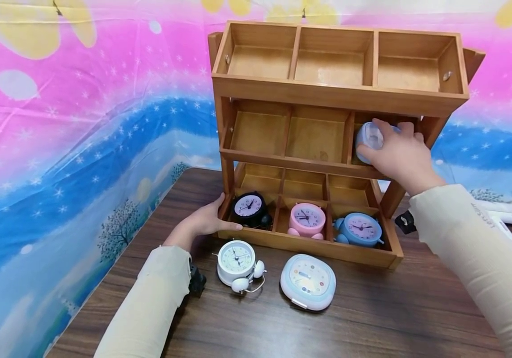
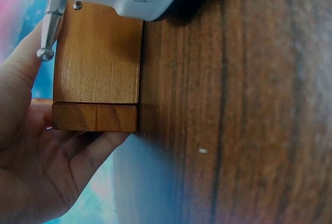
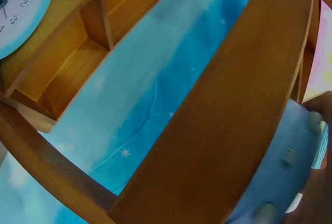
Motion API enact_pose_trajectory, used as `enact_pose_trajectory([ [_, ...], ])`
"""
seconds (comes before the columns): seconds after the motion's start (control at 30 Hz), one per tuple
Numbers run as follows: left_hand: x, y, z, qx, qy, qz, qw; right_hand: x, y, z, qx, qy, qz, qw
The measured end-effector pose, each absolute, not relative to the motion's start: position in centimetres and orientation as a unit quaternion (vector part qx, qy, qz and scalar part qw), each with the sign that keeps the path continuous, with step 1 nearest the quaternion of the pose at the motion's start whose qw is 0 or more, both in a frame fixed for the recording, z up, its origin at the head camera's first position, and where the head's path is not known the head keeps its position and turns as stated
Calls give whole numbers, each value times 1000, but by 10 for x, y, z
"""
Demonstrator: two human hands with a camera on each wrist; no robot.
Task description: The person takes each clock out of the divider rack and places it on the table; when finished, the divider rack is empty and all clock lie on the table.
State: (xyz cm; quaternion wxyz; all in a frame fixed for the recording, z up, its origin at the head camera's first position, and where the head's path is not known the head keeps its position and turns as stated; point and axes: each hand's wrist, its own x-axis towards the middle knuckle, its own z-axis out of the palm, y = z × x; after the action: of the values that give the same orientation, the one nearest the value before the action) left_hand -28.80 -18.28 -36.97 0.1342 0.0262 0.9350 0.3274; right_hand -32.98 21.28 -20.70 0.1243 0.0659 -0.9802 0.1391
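Observation:
My right hand grips a light blue rounded clock at the right compartment of the middle tier. In the right wrist view, the blue clock shows its side with small knobs, next to the shelf board. At the lower left corner of the wooden shelf, my left hand holds the end of the bottom tier. The left wrist view has that hand around the wooden end. A white twin-bell alarm clock and a white-and-blue rounded clock lie on the table before the shelf.
In the bottom tier sit a black alarm clock, a pink one and a blue one. The shelf stands on a dark wood table. A patterned cloth hangs behind. A white object is at the right.

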Motion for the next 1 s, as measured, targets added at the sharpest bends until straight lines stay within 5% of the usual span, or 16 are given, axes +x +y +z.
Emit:
enact_pose_trajectory([
  [0.33,-288,-184,-371,29,933,331,137,-314,215,-200,71,-981,134,123],
  [0.73,-291,-183,-369,30,935,324,138,-251,228,-220,113,-974,142,138],
  [1.0,-291,-183,-368,30,935,322,148,-221,238,-263,133,-982,112,68],
])
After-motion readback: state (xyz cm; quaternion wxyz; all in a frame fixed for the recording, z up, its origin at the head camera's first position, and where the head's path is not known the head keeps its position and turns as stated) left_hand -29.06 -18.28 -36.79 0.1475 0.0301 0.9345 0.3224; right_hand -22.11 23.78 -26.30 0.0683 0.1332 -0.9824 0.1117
